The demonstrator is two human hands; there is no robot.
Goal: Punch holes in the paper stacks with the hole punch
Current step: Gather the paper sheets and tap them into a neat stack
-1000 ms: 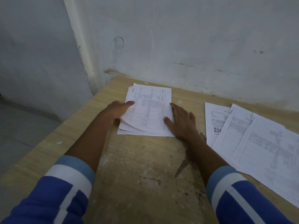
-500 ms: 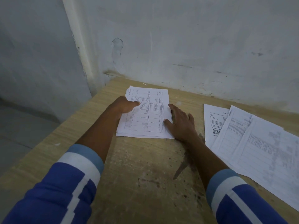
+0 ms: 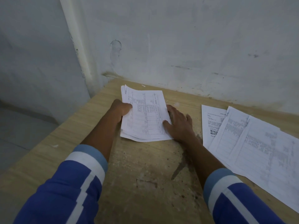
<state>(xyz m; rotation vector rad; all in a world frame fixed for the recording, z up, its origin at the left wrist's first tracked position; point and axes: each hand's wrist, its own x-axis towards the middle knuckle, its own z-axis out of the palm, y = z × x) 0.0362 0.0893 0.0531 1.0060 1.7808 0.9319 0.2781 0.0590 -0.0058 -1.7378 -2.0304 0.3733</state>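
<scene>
A stack of white printed sheets [image 3: 145,113] with a ruled table on top lies near the table's far left corner. My left hand [image 3: 120,109] grips the stack's left edge, thumb on top, fingers underneath, and that side is raised off the table. My right hand [image 3: 178,122] rests against the stack's right edge, thumb on the lower right corner and fingers spread on the wood. No hole punch is in view.
More printed sheets [image 3: 252,143] lie fanned out on the right side of the worn wooden table [image 3: 145,175]. A grey wall [image 3: 178,46] runs along the far edge. The table's left edge drops to the floor [image 3: 24,130].
The fanned sheets have been squared into one stack. My left hand has moved from lying on the paper to gripping its left edge, lifting that side. My right hand stays put.
</scene>
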